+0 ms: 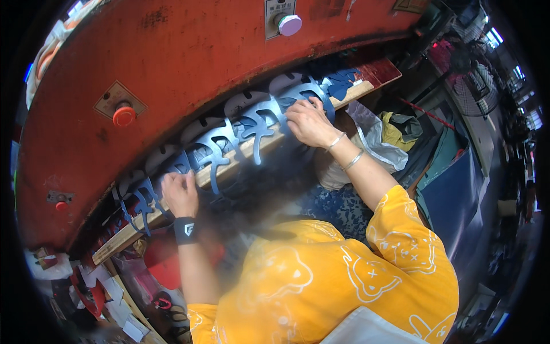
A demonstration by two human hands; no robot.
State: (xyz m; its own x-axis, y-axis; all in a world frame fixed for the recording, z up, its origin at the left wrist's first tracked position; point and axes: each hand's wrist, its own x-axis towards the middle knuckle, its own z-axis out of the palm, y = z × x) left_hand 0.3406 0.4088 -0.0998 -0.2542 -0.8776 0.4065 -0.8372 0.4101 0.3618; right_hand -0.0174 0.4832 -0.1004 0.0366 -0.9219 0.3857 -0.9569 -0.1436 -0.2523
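Hand pos.: my L hand (180,192) is at the front edge of a long, pale wooden board (123,243), fingers bent down among thin, flat, blue-grey sheet pieces (215,163) w/ curved prongs. L grip state: fingers curled, contact pts hidden; I can't tell if they pinch a piece. My R hand (312,123) is farther along the same edge, toward the R end, fingers bent over the blue-grey pieces there. R grip state: fingers partly curled; I can't tell if they are closed on a piece.

Workpiece loc.: the pieces form a row along the board, btwn my hands and on past the L one; several prongs hang over the front edge, pointing down. Dark blue scraps (342,80) lie near the board's R end, beyond my R hand.

Machine ref.: a large, worn, red-painted machine body (200,51) stands behind the row. Its face carries a round red push button (124,116), a round pale-lilac button (289,24) up R, and a smaller red button (61,205) low L.

Operator items: black wristband (184,230) on my L wrist; 2 thin silver-coloured bangles (353,160) on my R; yellow short-sleeved shirt (321,269) w/ white outline prints. Below the board's R end: a white sack (372,140) next to a yellow bag (404,129)
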